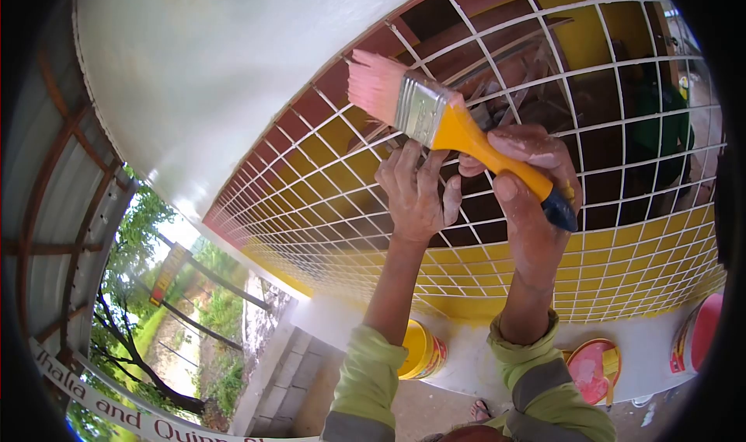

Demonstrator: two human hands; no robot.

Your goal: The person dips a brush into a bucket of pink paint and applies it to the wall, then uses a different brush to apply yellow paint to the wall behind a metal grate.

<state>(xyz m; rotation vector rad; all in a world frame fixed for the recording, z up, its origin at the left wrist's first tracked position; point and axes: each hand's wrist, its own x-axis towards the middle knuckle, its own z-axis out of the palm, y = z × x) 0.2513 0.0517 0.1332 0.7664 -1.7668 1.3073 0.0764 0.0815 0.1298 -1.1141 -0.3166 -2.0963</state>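
Observation:
My right hand (536, 185) is wrapped round the yellow handle of a wide paintbrush (468, 136), whose dark blue end points down to the right. Pale pink paint coats its bristles, which point up and left in front of the white wire grille (622, 122). Just below the brush's metal band, my left hand (416, 197) is at the grille with its fingers bent over the wires. Paint marks show on the fingers of both hands.
Below the grille are a yellow bucket (420, 350), a tray of pink paint (592, 370) with a brush across it, and a red-pink bucket (705, 333). A white surface (194, 61) spans the upper left. Someone in green (660, 131) shows behind the grille.

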